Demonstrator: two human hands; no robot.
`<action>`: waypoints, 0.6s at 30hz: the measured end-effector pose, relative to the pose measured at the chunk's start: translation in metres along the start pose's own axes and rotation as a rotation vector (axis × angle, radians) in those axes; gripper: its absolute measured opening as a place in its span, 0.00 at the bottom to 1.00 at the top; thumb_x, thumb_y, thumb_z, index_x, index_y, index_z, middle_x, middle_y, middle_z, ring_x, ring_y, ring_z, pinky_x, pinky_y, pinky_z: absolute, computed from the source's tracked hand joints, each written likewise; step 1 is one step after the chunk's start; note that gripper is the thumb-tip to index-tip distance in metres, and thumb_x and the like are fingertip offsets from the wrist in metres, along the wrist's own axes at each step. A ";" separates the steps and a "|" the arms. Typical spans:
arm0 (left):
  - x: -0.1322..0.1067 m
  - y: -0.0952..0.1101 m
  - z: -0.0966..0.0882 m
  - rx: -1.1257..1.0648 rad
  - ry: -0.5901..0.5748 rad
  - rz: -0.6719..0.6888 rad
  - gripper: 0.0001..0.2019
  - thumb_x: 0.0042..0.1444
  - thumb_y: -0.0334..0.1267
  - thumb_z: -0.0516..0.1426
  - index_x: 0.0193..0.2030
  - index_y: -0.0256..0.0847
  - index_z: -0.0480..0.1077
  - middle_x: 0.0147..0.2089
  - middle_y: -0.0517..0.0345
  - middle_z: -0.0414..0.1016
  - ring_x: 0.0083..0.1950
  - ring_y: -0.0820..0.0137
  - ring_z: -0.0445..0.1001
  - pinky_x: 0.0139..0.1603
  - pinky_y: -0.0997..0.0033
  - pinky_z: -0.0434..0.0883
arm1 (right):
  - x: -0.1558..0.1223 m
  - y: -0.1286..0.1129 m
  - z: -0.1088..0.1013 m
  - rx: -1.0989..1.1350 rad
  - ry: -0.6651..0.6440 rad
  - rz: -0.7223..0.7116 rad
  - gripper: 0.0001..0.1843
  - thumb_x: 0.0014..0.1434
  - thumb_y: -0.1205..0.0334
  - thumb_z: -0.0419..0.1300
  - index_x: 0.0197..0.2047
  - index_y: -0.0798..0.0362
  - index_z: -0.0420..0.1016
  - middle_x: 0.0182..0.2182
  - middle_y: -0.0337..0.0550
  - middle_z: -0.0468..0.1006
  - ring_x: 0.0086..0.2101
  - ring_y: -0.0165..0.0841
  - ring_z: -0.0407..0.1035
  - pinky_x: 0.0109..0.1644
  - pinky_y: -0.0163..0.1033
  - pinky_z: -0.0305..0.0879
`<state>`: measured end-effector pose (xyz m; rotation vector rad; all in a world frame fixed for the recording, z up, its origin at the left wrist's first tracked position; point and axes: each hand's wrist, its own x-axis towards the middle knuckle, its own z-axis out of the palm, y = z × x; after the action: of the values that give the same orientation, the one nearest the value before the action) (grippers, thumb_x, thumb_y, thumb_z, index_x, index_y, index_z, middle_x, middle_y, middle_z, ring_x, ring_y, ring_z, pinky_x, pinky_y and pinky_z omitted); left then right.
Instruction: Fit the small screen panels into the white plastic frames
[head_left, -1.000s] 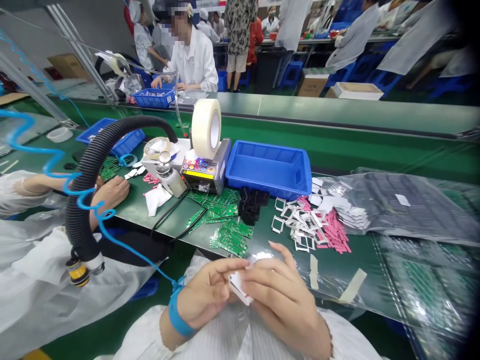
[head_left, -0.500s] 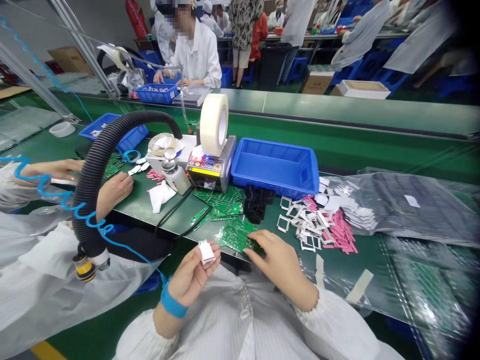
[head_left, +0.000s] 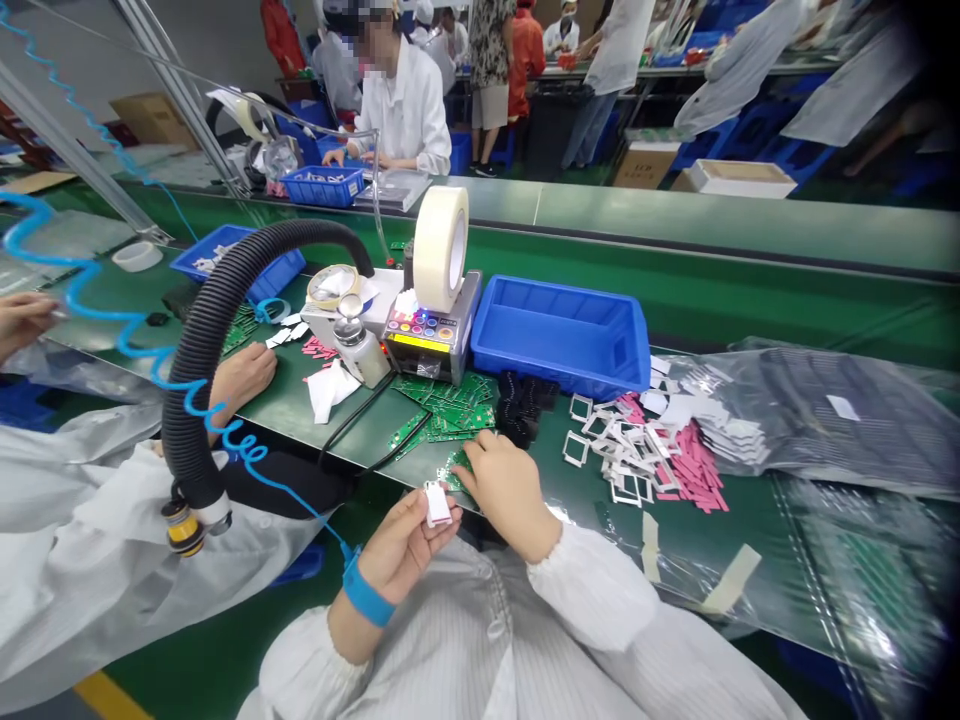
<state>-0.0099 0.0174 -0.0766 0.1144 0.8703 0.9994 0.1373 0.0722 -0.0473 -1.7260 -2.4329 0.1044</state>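
My left hand, a blue band around its wrist, holds a small white rectangular piece with a thin pink strip along its lower edge, between thumb and fingers. Beside it, my right hand reaches over the small green circuit boards at the table's front edge. Its thumb and forefinger are bent and a little apart at the boards; the other fingers are partly hidden. More green circuit boards lie behind. To the right are black parts, white frames and pink strips.
A blue bin stands behind the boards, beside a device carrying a tape roll. A dispenser bottle and a black hose are left. A co-worker's hand rests farther left. Plastic bags lie right.
My right hand has moved left across the circuit boards, closer to my left hand, covering part of them. My left hand keeps the white piece. The view has shifted slightly.
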 end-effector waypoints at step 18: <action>-0.016 -0.002 0.031 -0.064 -0.334 -0.055 0.18 0.40 0.39 0.68 0.39 0.35 0.75 0.34 0.54 0.80 0.33 0.70 0.77 0.38 0.71 0.72 | -0.054 0.012 -0.065 0.373 0.630 -0.379 0.07 0.60 0.73 0.54 0.41 0.55 0.70 0.36 0.43 0.79 0.38 0.27 0.73 0.45 0.29 0.69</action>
<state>0.0090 0.0131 -0.0469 0.1961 0.5331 0.9231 0.1765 0.0236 0.0099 -0.9355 -2.0451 -0.0291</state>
